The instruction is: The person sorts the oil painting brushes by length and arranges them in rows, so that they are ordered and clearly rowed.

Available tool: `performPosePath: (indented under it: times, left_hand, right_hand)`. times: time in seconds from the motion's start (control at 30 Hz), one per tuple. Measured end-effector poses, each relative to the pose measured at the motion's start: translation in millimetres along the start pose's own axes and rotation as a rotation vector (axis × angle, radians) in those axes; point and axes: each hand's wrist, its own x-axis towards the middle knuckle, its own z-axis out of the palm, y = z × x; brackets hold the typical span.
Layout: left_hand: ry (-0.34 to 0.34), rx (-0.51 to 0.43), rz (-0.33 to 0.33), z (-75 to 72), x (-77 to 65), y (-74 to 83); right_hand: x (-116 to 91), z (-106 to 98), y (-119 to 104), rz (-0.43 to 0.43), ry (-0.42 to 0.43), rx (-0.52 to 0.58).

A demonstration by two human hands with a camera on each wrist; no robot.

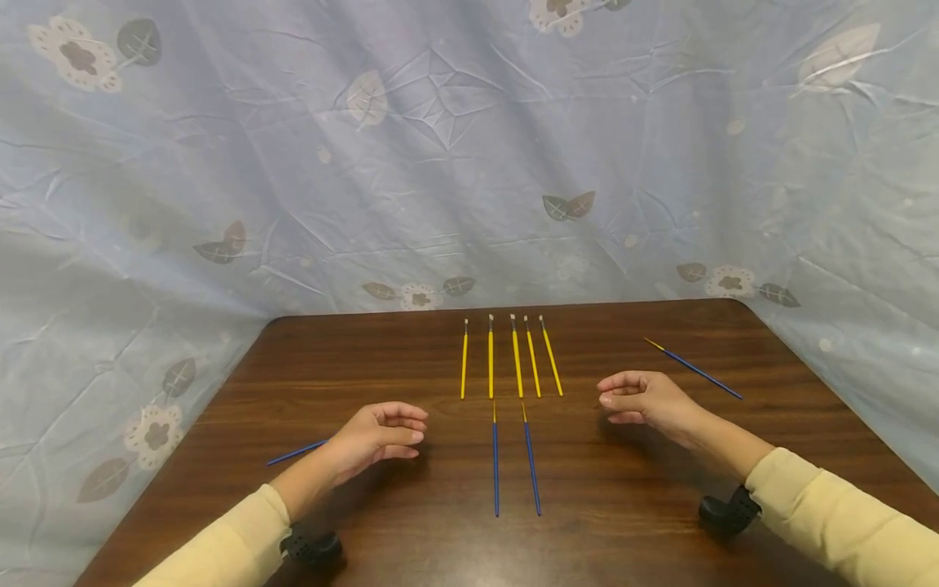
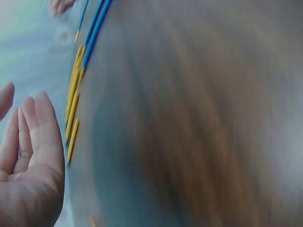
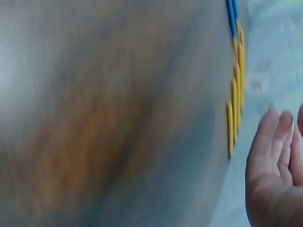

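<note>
Both hands hover over the table holding nothing, fingers loosely bent. My left hand (image 1: 377,436) is left of two blue brushes, one blue brush (image 1: 495,469) beside another blue brush (image 1: 531,469), their thin yellow tips pointing away from me. Beyond them lie several yellow brushes (image 1: 491,363) in a row, pale flat bristles at the far end. My right hand (image 1: 645,403) is to the right of that row, nearest a slanted blue brush (image 1: 697,372). Under the left forearm, another blue brush (image 1: 297,452) is partly hidden. Both wrist views show relaxed fingers (image 2: 45,127) with nothing held.
The dark brown wooden table (image 1: 352,350) has rounded far corners. A pale patterned cloth (image 1: 440,163) hangs behind it and along both sides. Dark devices are strapped at the left wrist (image 1: 314,548) and the right wrist (image 1: 728,514).
</note>
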Motion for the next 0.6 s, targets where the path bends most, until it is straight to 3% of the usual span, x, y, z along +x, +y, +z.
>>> performPosePath:
  times: [0.17, 0.33, 0.6]
  left_hand:
    - [0.043, 0.043, 0.042, -33.2, -11.1, 4.9]
    - [0.084, 0.070, 0.085, -65.2, -18.6, 3.7]
    - [0.162, 0.195, 0.078, -98.9, -31.1, 1.9]
  right_hand:
    - [-1.1, -35.1, -3.7, -0.020, -0.017, -0.051]
    - [-0.3, -66.4, -4.3, -0.017, 0.018, -0.070]
    - [-0.1, -106.1, -0.4, -0.054, 0.093, -0.081]
